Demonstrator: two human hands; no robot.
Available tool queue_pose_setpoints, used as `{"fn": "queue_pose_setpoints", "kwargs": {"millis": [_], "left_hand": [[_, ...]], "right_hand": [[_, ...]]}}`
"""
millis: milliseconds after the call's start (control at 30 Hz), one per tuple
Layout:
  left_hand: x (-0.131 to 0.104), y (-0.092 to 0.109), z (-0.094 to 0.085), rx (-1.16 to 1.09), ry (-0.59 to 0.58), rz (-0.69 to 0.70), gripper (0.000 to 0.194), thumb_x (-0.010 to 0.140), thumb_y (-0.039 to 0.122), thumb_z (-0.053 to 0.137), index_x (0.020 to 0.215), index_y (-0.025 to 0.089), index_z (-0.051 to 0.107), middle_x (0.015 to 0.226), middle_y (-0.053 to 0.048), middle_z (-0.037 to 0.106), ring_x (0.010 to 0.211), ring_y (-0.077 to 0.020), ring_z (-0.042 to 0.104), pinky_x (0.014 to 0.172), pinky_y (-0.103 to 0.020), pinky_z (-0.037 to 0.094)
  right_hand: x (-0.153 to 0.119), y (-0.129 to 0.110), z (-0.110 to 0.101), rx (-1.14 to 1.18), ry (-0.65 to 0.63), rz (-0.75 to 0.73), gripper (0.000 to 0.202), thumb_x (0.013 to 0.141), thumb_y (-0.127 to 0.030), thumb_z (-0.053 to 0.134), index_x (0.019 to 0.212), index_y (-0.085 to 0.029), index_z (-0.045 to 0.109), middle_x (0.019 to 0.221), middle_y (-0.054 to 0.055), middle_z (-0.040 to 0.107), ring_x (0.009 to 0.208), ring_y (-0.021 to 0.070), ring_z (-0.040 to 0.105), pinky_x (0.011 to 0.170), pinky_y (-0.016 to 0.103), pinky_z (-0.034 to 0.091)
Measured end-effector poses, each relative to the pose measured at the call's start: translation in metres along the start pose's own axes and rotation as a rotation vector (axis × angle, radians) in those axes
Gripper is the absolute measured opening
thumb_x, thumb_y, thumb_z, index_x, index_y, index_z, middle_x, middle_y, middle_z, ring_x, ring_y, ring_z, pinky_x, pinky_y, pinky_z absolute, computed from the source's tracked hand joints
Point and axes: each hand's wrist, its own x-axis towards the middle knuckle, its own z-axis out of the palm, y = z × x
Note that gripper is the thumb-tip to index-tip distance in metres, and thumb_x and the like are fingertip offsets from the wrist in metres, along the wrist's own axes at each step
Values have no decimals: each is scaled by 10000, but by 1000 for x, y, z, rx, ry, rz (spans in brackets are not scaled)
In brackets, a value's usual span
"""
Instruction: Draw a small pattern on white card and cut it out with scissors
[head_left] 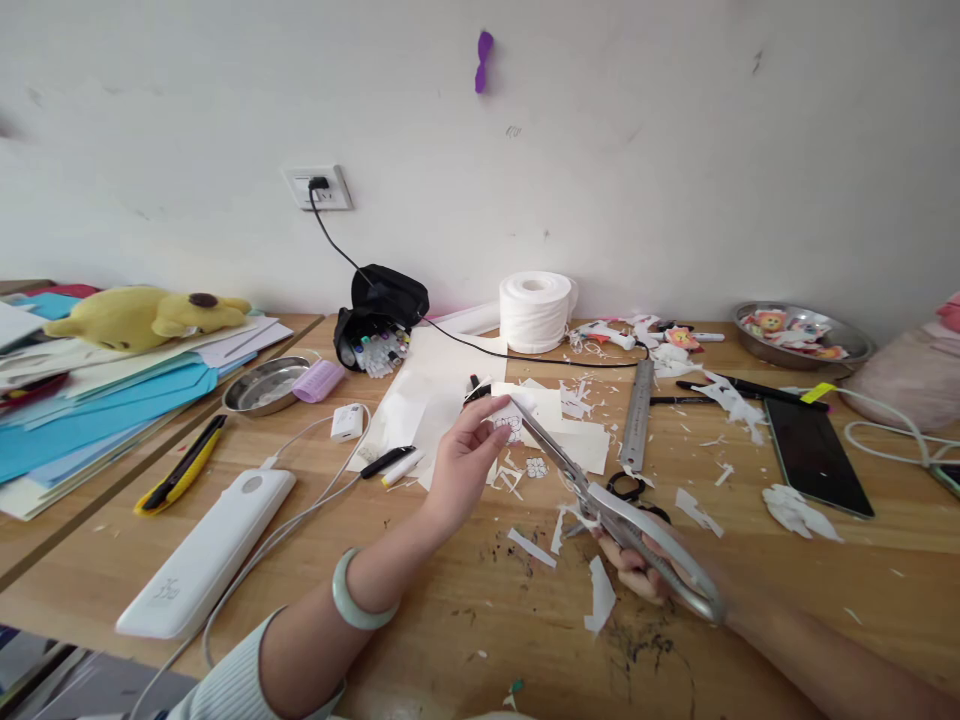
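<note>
My left hand (466, 455) pinches a small piece of white paper (508, 424) with a black line drawing on it. From the right, my right hand (637, 560) grips large grey-handled scissors (626, 520), their blades pointing up and left to the edge of that paper. Beneath the blades, a small cut-out drawing (536, 467) lies on the wooden table. Paper scraps (532, 548) are scattered around both hands. Partly behind the scissors lies a smaller pair of black-handled scissors (626, 487).
A white tissue roll (534, 312) and a black pen pouch (379, 320) stand near the wall. A metal ruler (637, 415) and a phone (817, 455) lie to the right, by a metal bowl (802, 350) of cut-outs. At left are a power bank (206, 555) and a yellow cutter (180, 467).
</note>
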Motion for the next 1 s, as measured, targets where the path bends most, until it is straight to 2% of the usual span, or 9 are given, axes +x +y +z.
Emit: {"fn": "queue_pose_setpoints", "kwargs": {"millis": [167, 300, 467, 533, 633, 733, 833, 900, 1000], "left_hand": [[1, 1, -1, -34, -6, -20, 298, 695, 233, 684, 990, 202, 660, 1055, -24, 594, 750, -89, 570, 709, -263, 571], [1, 1, -1, -50, -9, -59, 344, 706, 228, 676, 1044, 193, 627, 883, -12, 626, 713, -93, 571, 724, -273, 562], [3, 0, 0, -65, 7, -8, 471, 687, 213, 686, 1132, 230, 530, 1043, -19, 561, 682, -65, 562, 675, -257, 553], [4, 1, 0, -60, 28, 4, 520, 681, 215, 693, 1150, 247, 471, 1049, -12, 536, 674, -59, 565, 660, -253, 547], [5, 3, 0, -47, 60, -13, 408, 657, 221, 716, 986, 214, 474, 980, 12, 538, 655, -52, 566, 676, -248, 529], [5, 4, 0, -52, 26, -71, 297, 652, 239, 725, 804, 181, 476, 803, 35, 562, 643, -62, 561, 667, -224, 499], [4, 6, 0, -51, -19, -110, 227, 664, 254, 719, 773, 168, 539, 692, 36, 578, 645, -72, 560, 660, -208, 473], [4, 6, 0, -53, -21, -108, 201, 661, 252, 722, 776, 165, 581, 701, 30, 598, 663, -74, 565, 674, -207, 468], [4, 5, 0, -44, -15, -112, 183, 657, 246, 721, 785, 166, 617, 717, 24, 611, 683, -81, 568, 691, -214, 468]], "right_hand": [[-2, 3, 2, 57, -22, -51, 308, 766, -478, 567, 883, -199, 511, 498, -100, 384, 285, 23, 242, 276, 132, 152], [-11, 2, 15, 34, 3, -179, 429, 649, -475, 707, 914, -190, 525, 569, -91, 436, 326, -4, 237, 296, 125, 149], [-14, -4, 24, 57, 41, -100, 358, 715, -491, 640, 855, -183, 522, 509, -101, 371, 303, 0, 206, 288, 128, 97], [-13, -4, 24, 32, 40, -118, 359, 706, -483, 651, 853, -182, 522, 500, -105, 355, 299, 3, 216, 284, 132, 106], [-14, -1, 23, -62, 55, -208, 385, 650, -411, 723, 892, -189, 524, 530, -106, 381, 315, -6, 225, 294, 127, 131], [-14, -1, 24, -127, 87, -232, 421, 614, -416, 742, 894, -198, 516, 536, -109, 409, 304, -9, 213, 288, 129, 126], [-12, -5, 27, -161, 105, -171, 445, 578, -459, 736, 856, -205, 498, 498, -119, 396, 274, 4, 217, 271, 143, 128], [-12, -7, 30, -173, 149, -127, 428, 575, -447, 727, 836, -205, 488, 482, -124, 378, 272, 7, 217, 278, 147, 129], [-13, -7, 33, -212, 212, -144, 414, 578, -437, 714, 831, -199, 489, 463, -127, 360, 274, 7, 218, 295, 150, 117]]}}
